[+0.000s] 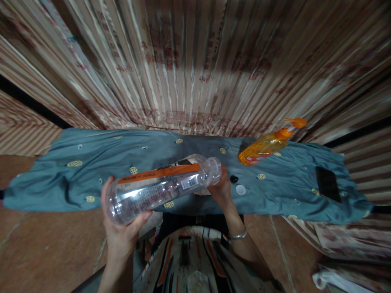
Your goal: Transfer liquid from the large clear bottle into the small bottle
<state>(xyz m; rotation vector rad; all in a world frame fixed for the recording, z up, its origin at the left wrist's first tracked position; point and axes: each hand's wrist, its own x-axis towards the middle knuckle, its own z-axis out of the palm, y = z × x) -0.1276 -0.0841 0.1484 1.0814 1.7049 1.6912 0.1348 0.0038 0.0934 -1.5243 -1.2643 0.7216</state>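
A clear plastic bottle (159, 187) with an orange label band lies sideways in the air over the front edge of a cloth-covered surface; its mouth is uncapped. My left hand (120, 228) is closed round the bottle's base. My right hand (221, 187) grips it near the neck, with a bracelet on that wrist. A small white cap (240, 189) and a small black object (233, 178) lie on the blue-grey cloth (76, 183) just right of my right hand.
An orange pump bottle (270, 144) stands at the back right of the cloth. A dark phone (328, 184) lies flat at the far right. Striped curtains (195, 61) hang behind. Brown tiled floor (45, 248) shows below.
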